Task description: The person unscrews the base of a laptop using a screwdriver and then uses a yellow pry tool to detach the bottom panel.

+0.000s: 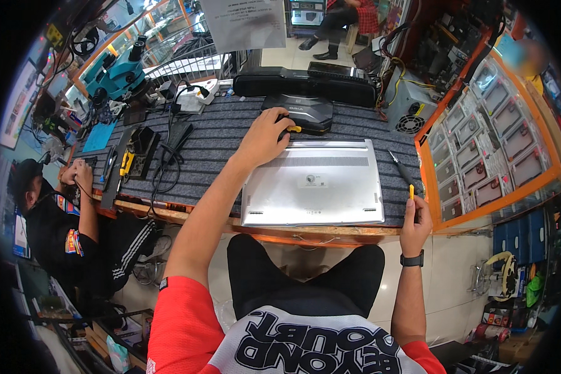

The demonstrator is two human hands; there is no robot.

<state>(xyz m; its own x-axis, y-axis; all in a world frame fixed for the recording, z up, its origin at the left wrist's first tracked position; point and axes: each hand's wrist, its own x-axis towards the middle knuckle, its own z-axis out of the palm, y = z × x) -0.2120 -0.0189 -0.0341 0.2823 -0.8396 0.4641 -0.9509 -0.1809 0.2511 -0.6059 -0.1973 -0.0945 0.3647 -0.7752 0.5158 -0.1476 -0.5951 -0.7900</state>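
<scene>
A silver laptop (315,196) lies underside up at the table's front edge, vents toward the back. My left hand (269,138) reaches to its far left corner, fingers curled round a small black-and-yellow tool (295,129) whose exact kind is partly hidden. Just behind those fingers sits a black case (302,111). Off the laptop's right side, my right hand (416,218) pinches a slim yellow piece (411,192) pointing up, its lower part covered by the fingers. Beyond it lies a dark-handled screwdriver (405,169), its metal tip pointing away from me.
A long black speaker bar (305,86) runs along the back. Left of the laptop are a yellow-handled cutter (127,163), a black holder (144,149) and loose cables. A teal microscope (121,68) stands back left; a co-worker (62,212) sits left. An orange-framed display case (489,137) borders the right.
</scene>
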